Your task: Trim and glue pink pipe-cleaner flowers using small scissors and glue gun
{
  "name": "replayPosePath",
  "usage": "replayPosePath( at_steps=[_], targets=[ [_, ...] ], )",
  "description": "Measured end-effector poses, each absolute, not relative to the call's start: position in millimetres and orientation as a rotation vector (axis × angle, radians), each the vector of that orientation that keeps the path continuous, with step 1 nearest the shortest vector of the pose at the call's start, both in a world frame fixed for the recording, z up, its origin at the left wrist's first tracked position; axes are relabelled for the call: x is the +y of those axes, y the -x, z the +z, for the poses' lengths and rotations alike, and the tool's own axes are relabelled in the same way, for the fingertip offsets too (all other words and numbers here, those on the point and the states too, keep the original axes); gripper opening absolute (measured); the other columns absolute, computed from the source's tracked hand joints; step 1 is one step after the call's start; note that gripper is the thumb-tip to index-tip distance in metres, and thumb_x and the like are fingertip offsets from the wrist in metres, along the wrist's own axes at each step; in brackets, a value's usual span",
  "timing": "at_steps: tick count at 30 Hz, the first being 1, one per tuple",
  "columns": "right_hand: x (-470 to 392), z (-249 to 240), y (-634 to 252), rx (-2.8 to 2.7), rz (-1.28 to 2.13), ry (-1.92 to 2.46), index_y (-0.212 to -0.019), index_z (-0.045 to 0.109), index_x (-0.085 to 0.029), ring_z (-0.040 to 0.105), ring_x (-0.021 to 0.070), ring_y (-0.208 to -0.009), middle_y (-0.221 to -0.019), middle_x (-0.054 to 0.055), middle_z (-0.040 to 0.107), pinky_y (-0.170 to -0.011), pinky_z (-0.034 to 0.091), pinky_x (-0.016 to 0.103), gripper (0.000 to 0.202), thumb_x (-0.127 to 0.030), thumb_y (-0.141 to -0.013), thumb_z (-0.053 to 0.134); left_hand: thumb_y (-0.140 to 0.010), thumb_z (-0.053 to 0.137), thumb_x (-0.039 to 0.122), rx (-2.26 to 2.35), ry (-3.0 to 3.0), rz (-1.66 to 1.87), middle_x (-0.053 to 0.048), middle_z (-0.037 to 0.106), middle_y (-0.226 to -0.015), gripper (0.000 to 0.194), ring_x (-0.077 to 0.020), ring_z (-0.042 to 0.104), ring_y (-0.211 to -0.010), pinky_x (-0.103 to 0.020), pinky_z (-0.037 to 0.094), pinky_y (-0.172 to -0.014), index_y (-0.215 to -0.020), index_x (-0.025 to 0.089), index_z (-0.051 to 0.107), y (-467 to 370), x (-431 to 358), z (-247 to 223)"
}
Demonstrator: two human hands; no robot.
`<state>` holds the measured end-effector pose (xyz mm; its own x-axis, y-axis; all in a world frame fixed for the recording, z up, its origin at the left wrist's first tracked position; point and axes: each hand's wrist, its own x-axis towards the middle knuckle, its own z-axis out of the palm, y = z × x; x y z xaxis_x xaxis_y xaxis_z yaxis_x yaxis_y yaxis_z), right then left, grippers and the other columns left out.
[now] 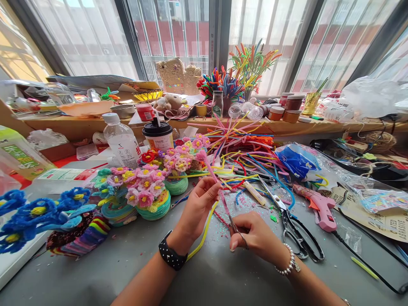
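Observation:
My left hand (198, 203), with a dotted black watch at the wrist, pinches a pink pipe cleaner (211, 171) that runs up and away from me and also hangs down toward the right. My right hand (256, 234) grips a small pair of scissors (235, 228), fingers closed round the handles. The scissors' tips are at the lower end of the pipe cleaner; whether the blades touch it I cannot tell. A yellow pipe cleaner (204, 236) lies beneath my left hand. Left of it stand pots of pink pipe-cleaner flowers (146, 185) and blue ones (38, 212).
Large black-handled scissors (301, 238) and a pink glue gun (318, 208) with a cord lie to the right. A heap of pipe cleaners (236, 144) spreads at the back. A water bottle (123, 142) and a lidded cup (158, 137) stand behind the flowers.

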<state>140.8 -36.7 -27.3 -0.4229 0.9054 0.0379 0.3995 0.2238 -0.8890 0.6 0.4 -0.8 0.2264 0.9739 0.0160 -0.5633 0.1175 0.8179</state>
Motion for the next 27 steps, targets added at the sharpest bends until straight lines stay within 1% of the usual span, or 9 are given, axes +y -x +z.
replayPosePath(
  at_steps=[3,7,10,16,20,24,27],
  targets=[
    [-36.4,-27.7,-140.7,-1.926,1.129,1.206,-0.041,0.035,-0.016,0.026,0.0066,-0.044,-0.041,-0.005,0.031,-0.042,0.021,0.021,0.061,-0.074,-0.057,0.046,-0.067,0.064,0.018,0.634,-0.815,1.244,0.004,0.052,-0.07,0.01,-0.0047,0.045,-0.061,-0.016,0.037,-0.058,-0.075,0.017,0.058,-0.1,-0.1,-0.6],
    [-36.9,-27.3,-140.3,-1.903,1.044,1.269,-0.041,0.031,-0.016,0.023,0.0059,-0.044,-0.041,-0.006,0.027,-0.04,0.017,0.02,0.06,-0.07,-0.054,0.052,-0.069,0.063,0.022,0.652,-0.816,1.236,0.002,0.054,-0.072,0.012,-0.0051,0.046,-0.061,-0.017,0.038,-0.059,-0.077,0.016,0.059,0.6,0.6,-2.1],
    [-37.4,-26.9,-140.3,-1.91,1.023,1.283,-0.041,0.031,-0.016,0.022,0.0058,-0.044,-0.042,-0.007,0.026,-0.04,0.016,0.02,0.059,-0.069,-0.055,0.054,-0.067,0.065,0.022,0.692,-0.809,1.246,0.002,0.053,-0.071,0.011,-0.0053,0.046,-0.061,-0.017,0.038,-0.059,-0.074,0.015,0.06,0.8,2.0,-3.3],
    [-37.4,-29.9,-141.9,-1.942,1.181,1.175,-0.045,0.037,-0.016,0.024,0.0066,-0.046,-0.045,-0.006,0.03,-0.041,0.018,0.02,0.062,-0.076,-0.054,0.045,-0.065,0.066,0.02,0.722,-0.801,1.243,0.002,0.053,-0.069,0.008,-0.0054,0.046,-0.062,-0.017,0.037,-0.06,-0.07,0.015,0.061,0.3,2.5,-2.4],
    [-36.9,-30.9,-142.7,-1.931,1.287,1.091,-0.046,0.038,-0.015,0.029,0.0077,-0.048,-0.048,-0.004,0.034,-0.043,0.022,0.021,0.064,-0.079,-0.052,0.041,-0.066,0.065,0.019,0.715,-0.81,1.232,0.003,0.055,-0.069,0.007,-0.005,0.046,-0.063,-0.017,0.037,-0.061,-0.071,0.016,0.062,0.4,2.2,-3.3],
    [-36.2,-28.7,-143.1,-1.95,1.304,1.057,-0.046,0.04,-0.015,0.032,0.0087,-0.05,-0.049,-0.003,0.036,-0.045,0.023,0.021,0.067,-0.081,-0.051,0.037,-0.066,0.065,0.019,0.7,-0.817,1.225,0.003,0.055,-0.069,0.007,-0.0053,0.047,-0.063,-0.017,0.037,-0.061,-0.071,0.016,0.062,0.8,1.6,-4.5],
    [-36.1,-27.2,-144.3,-1.984,1.294,1.04,-0.047,0.045,-0.013,0.034,0.0095,-0.052,-0.051,-0.002,0.038,-0.047,0.024,0.021,0.069,-0.081,-0.051,0.035,-0.065,0.066,0.02,0.685,-0.823,1.224,0.003,0.055,-0.067,0.009,-0.0054,0.046,-0.062,-0.017,0.036,-0.06,-0.071,0.016,0.062,0.8,1.2,-4.3]
  ],
)
